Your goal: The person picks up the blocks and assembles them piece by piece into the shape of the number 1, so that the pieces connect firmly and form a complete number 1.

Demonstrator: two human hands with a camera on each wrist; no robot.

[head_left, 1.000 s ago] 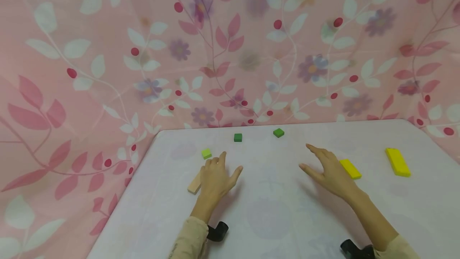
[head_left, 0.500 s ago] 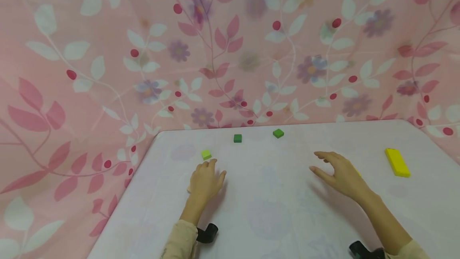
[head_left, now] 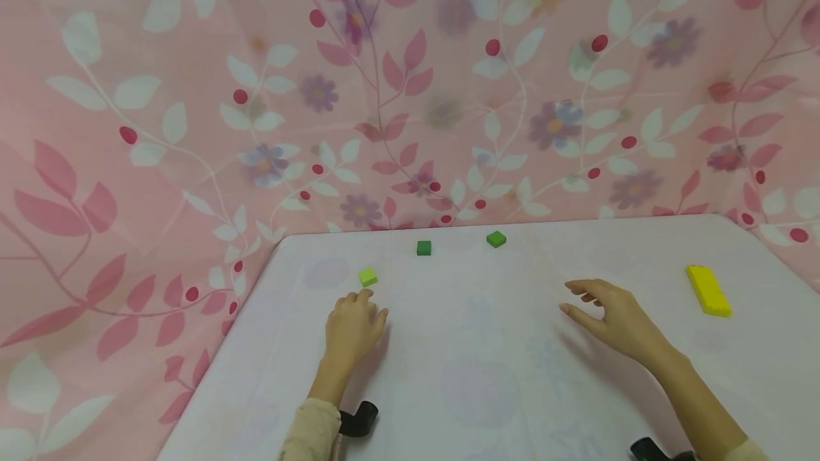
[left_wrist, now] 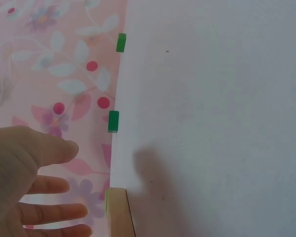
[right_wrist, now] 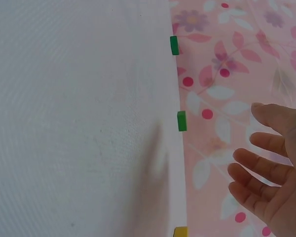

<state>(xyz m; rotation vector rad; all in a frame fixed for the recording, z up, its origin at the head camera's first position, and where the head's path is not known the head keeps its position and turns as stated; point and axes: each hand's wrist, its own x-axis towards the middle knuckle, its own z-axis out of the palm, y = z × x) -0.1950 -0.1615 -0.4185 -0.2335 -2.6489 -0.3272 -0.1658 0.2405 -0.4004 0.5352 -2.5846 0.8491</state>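
My left hand (head_left: 352, 327) hovers over the left part of the white table with its fingers loosely bent and nothing in them. A plain wooden block (left_wrist: 119, 213) shows below it in the left wrist view; the hand hides it in the head view. Just beyond those fingertips lies a light green block (head_left: 368, 277). On the other side my right hand (head_left: 618, 320) is held above the table, thumb and fingers apart, holding nothing. In the right wrist view a bit of a yellow block (right_wrist: 180, 232) appears near that hand, hidden behind it in the head view.
Two green blocks sit near the far edge, a dark green one (head_left: 424, 248) and a brighter green one (head_left: 496, 239). A long yellow block (head_left: 708, 291) lies at the right. Behind the white table (head_left: 480, 390) hangs a pink floral cloth (head_left: 410, 91).
The left hand has drifted left and toward the body, covering the wooden block in the head view. My right hand has shifted right and slightly nearer, covering the inner yellow block. The blocks stay put.
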